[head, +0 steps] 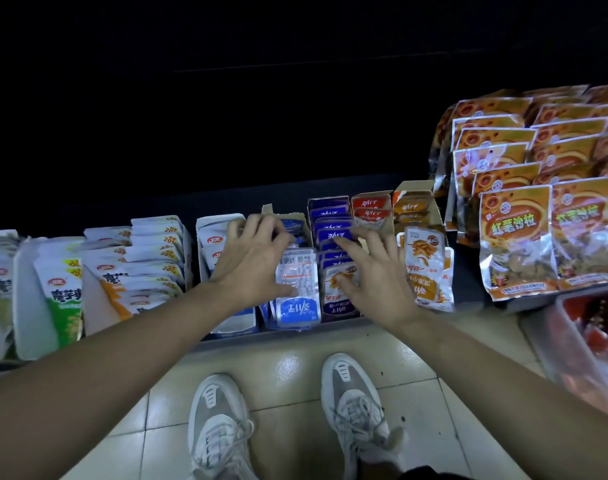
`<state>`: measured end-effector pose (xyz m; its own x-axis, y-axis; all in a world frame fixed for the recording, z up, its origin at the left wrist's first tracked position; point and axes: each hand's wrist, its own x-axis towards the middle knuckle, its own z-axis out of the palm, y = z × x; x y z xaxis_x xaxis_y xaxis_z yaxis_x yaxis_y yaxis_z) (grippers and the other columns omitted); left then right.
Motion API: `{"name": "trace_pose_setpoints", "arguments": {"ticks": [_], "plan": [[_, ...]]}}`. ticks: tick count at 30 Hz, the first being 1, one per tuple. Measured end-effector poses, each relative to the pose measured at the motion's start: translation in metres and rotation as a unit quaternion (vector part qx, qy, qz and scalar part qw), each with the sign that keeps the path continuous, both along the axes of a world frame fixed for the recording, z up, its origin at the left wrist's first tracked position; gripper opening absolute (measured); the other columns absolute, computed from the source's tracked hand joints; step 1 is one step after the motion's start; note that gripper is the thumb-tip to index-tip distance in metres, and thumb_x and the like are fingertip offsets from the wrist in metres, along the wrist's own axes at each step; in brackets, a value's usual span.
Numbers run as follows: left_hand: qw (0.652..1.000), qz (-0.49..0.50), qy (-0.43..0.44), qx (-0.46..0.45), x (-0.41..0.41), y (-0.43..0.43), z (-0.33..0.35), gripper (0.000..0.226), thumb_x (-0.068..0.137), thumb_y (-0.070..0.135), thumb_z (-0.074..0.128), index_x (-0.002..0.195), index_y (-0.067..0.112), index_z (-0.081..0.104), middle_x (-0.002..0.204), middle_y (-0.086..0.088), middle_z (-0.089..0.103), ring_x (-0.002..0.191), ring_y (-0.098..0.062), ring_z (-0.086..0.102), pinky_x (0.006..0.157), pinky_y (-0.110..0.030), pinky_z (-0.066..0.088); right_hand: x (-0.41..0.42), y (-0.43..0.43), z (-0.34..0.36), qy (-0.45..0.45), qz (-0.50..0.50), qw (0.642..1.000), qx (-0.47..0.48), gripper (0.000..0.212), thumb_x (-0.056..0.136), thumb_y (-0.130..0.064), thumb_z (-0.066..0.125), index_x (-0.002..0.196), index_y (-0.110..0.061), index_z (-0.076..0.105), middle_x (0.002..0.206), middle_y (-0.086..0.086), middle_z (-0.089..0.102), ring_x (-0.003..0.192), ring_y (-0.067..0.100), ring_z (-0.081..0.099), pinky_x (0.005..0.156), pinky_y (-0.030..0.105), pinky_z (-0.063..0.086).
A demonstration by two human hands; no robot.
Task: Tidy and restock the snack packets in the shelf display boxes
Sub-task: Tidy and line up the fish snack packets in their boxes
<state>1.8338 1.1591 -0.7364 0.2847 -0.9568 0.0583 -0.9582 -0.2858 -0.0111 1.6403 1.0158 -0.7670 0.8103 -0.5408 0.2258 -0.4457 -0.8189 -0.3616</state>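
The silvery light-blue foil packet (pixel 297 299) stands at the six o'clock end of its open brown cardboard display box (pixel 268 209), printed back showing and leaning toward the shelf's front lip. At its three o'clock runs a row of upright dark-blue foil packets (pixel 332 226) in the next box.

The left hand (pixel 250 254) is spread over the light-blue row, fingertips bent down at twelve o'clock and thumb lying on the front packet's face. Whether it actually pinches the stack I cannot tell. The right hand (pixel 371 275) is splayed flat, fingers resting on the dark-blue tops.

The likely slip is that thumb pressure could tip the front packet over the lip onto the pale tiled floor (pixel 288 368) at six o'clock. The splayed right fingers could also drag the slick packets askew. An orange-and-white packet (pixel 423 258) at that hand's three o'clock stands loose in front of its box — a knock from the wrist would probably topple it.
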Motion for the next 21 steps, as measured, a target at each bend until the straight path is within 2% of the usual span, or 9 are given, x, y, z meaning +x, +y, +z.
{"name": "trace_pose_setpoints", "arguments": {"ticks": [4, 6, 8, 10, 12, 14, 16, 19, 21], "plan": [[0.996, 0.028, 0.079, -0.033, -0.001, -0.001, 0.007, 0.066, 0.068, 0.061, 0.080, 0.120, 0.027, 0.057, 0.116, 0.007, 0.058, 0.112, -0.016, 0.044, 0.092, -0.032, 0.021, 0.003, 0.013, 0.005, -0.025, 0.015, 1.000, -0.004, 0.055, 0.081, -0.032, 0.074, 0.133, -0.025, 0.058, 0.135, -0.002, 0.052, 0.123, 0.024, 0.036, 0.092, 0.043, 0.039], [0.984, 0.070, 0.147, -0.071, 0.002, 0.002, 0.008, 0.054, 0.074, 0.052, 0.081, 0.117, 0.024, 0.062, 0.104, 0.006, 0.067, 0.105, -0.017, 0.053, 0.089, -0.028, 0.022, 0.005, 0.017, 0.006, -0.044, 0.017, 0.999, 0.018, 0.050, 0.082, -0.033, 0.074, 0.130, -0.025, 0.062, 0.131, -0.005, 0.056, 0.120, 0.021, 0.038, 0.089, 0.037, 0.035], [0.964, 0.098, 0.224, -0.107, 0.008, 0.007, 0.010, 0.038, 0.080, 0.042, 0.080, 0.108, 0.021, 0.065, 0.092, 0.005, 0.072, 0.094, -0.017, 0.063, 0.093, -0.032, 0.037, 0.008, 0.020, 0.010, -0.061, 0.015, 0.997, 0.047, 0.048, 0.083, -0.034, 0.075, 0.128, -0.024, 0.063, 0.126, -0.009, 0.059, 0.117, 0.017, 0.040, 0.087, 0.031, 0.030], [0.937, 0.119, 0.302, -0.132, 0.012, 0.013, 0.018, 0.022, 0.086, 0.032, 0.077, 0.099, 0.020, 0.064, 0.087, 0.008, 0.072, 0.083, -0.011, 0.068, 0.079, -0.037, 0.054, 0.011, 0.024, 0.016, -0.088, 0.013, 0.992, 0.091, 0.044, 0.084, -0.030, 0.075, 0.126, -0.021, 0.065, 0.119, -0.009, 0.062, 0.112, 0.014, 0.044, 0.086, 0.026, 0.031], [0.911, 0.134, 0.350, -0.169, 0.012, 0.018, 0.029, 0.014, 0.089, 0.025, 0.075, 0.092, 0.019, 0.062, 0.084, 0.014, 0.068, 0.080, 0.001, 0.066, 0.068, -0.032, 0.055, 0.014, 0.026, 0.027, -0.133, -0.004, 0.973, 0.186, 0.034, 0.087, -0.024, 0.074, 0.120, -0.020, 0.067, 0.102, -0.008, 0.065, 0.096, 0.011, 0.054, 0.080, 0.022, 0.042], [0.891, 0.143, 0.369, -0.223, 0.010, 0.023, 0.040, 0.011, 0.090, 0.021, 0.074, 0.091, 0.018, 0.063, 0.085, 0.017, 0.068, 0.083, 0.006, 0.066, 0.068, -0.026, 0.055, 0.018, 0.025, 0.043, -0.155, -0.043, 0.940, 0.300, 0.021, 0.090, -0.026, 0.070, 0.111, -0.025, 0.067, 0.082, -0.007, 0.067, 0.078, 0.013, 0.063, 0.070, 0.026, 0.053], [0.866, 0.154, 0.389, -0.272, 0.005, 0.028, 0.049, 0.009, 0.091, 0.020, 0.073, 0.093, 0.019, 0.064, 0.089, 0.017, 0.069, 0.086, 0.006, 0.067, 0.071, -0.022, 0.056, 0.024, 0.025, 0.059, -0.143, -0.073, 0.901, 0.403, 0.011, 0.093, -0.030, 0.066, 0.103, -0.025, 0.067, 0.081, 0.000, 0.073, 0.071, 0.018, 0.070, 0.065, 0.034, 0.057], [0.827, 0.161, 0.434, -0.318, -0.006, 0.032, 0.058, 0.008, 0.092, 0.017, 0.071, 0.097, 0.019, 0.065, 0.093, 0.012, 0.072, 0.088, 0.001, 0.070, 0.073, -0.022, 0.058, 0.034, 0.030, 0.080, -0.143, -0.095, 0.780, 0.602, 0.018, 0.097, -0.034, 0.060, 0.103, -0.018, 0.066, 0.100, 0.011, 0.074, 0.083, 0.026, 0.074, 0.074, 0.040, 0.061], [0.807, 0.152, 0.475, -0.315, -0.015, 0.032, 0.060, 0.009, 0.093, 0.014, 0.070, 0.101, 0.012, 0.066, 0.094, 0.005, 0.073, 0.089, -0.007, 0.071, 0.075, -0.035, 0.062, 0.038, 0.032, 0.088, -0.121, -0.080, 0.697, 0.702, 0.038, 0.097, -0.045, 0.055, 0.113, -0.012, 0.065, 0.107, 0.014, 0.074, 0.097, 0.029, 0.073, 0.085, 0.044, 0.059]]}}
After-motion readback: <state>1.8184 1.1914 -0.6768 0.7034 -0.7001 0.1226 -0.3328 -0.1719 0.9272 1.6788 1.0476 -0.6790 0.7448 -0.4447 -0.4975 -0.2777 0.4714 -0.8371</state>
